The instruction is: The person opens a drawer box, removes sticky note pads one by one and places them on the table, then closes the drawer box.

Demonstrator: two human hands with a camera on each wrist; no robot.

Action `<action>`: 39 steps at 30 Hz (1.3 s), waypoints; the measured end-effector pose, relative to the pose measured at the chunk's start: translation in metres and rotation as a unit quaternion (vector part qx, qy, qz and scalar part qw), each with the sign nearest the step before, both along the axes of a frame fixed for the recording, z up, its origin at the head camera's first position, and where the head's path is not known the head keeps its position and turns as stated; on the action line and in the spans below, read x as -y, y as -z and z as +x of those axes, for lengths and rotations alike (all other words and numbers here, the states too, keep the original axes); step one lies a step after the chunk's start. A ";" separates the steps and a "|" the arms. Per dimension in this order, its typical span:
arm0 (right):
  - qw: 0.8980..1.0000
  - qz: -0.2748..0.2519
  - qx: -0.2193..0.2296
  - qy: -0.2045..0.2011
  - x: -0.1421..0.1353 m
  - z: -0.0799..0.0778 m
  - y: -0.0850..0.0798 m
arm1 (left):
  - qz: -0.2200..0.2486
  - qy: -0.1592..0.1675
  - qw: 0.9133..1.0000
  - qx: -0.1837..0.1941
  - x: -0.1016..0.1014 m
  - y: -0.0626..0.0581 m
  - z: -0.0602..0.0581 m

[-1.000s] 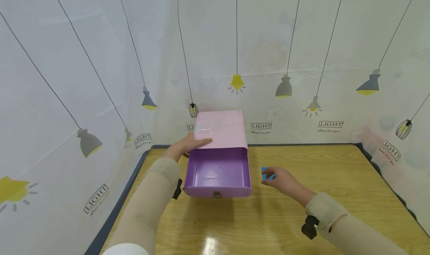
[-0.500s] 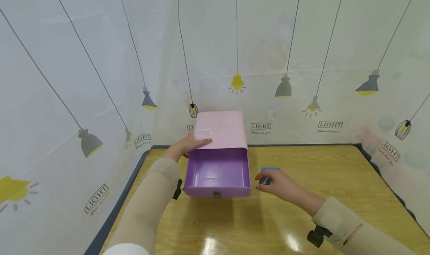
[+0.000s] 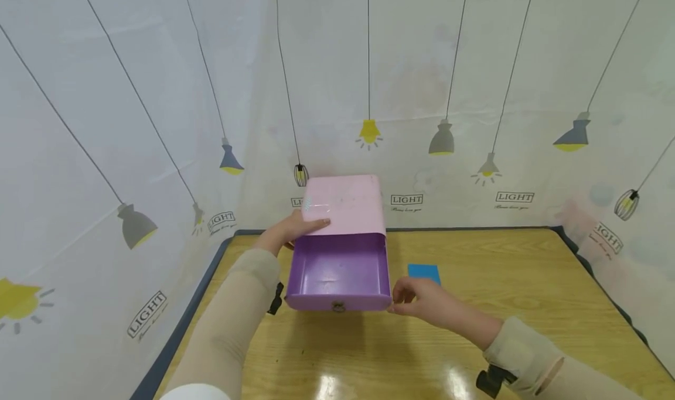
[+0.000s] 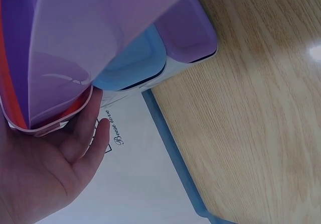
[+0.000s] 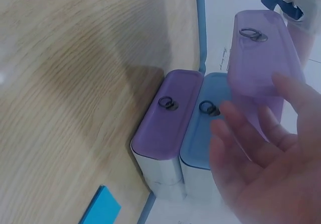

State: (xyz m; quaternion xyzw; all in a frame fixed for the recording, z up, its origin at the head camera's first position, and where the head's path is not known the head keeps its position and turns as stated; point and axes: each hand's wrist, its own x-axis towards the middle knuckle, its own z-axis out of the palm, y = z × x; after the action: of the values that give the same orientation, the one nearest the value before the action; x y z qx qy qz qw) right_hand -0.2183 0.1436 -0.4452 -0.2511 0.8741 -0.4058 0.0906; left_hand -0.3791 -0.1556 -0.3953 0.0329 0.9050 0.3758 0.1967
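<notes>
A pink-topped drawer cabinet stands against the back wall. Its top drawer, purple with a ring pull, is slid out, and nothing lies inside. My left hand grips the cabinet's left upper edge, thumb on top and fingers down the side. At the drawer's right front corner is my right hand, its fingers loosely bent and holding nothing; whether the thumb touches the corner I cannot tell. Behind that hand a flat blue square lies on the table, partly covered by it.
Under the pulled-out drawer, a blue drawer and a darker purple drawer are closed in the cabinet. The wooden table has a dark blue border and meets walls printed with hanging lamps.
My right hand has let go of the blue square, leaving it on the table, and has moved left and nearer to the drawer's front corner. My left hand keeps its grip on the cabinet.
</notes>
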 end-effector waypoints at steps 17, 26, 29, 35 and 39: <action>0.996 -0.060 0.058 0.016 0.008 0.001 0.008 | -0.001 0.004 1.000 0.000 0.002 0.001 -0.001; 0.994 -0.081 0.058 0.048 0.008 -0.004 0.005 | -0.008 0.001 1.000 0.002 0.001 0.000 -0.002; 0.992 -0.098 0.056 0.062 0.010 -0.008 0.004 | -0.006 0.002 1.000 0.002 0.002 0.000 -0.002; 0.991 -0.100 0.053 0.072 0.015 -0.015 0.003 | -0.003 -0.001 1.000 0.010 0.002 0.001 -0.002; 0.991 -0.090 0.056 0.085 0.017 -0.020 0.002 | -0.004 -0.003 1.000 0.011 0.003 0.002 -0.002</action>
State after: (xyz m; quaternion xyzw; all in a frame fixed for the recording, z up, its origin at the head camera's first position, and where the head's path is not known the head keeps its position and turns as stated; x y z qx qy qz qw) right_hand -0.2387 0.1267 -0.4473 -0.1603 0.8459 -0.5021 0.0815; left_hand -0.3810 -0.1588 -0.3971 0.0255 0.9044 0.3731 0.2056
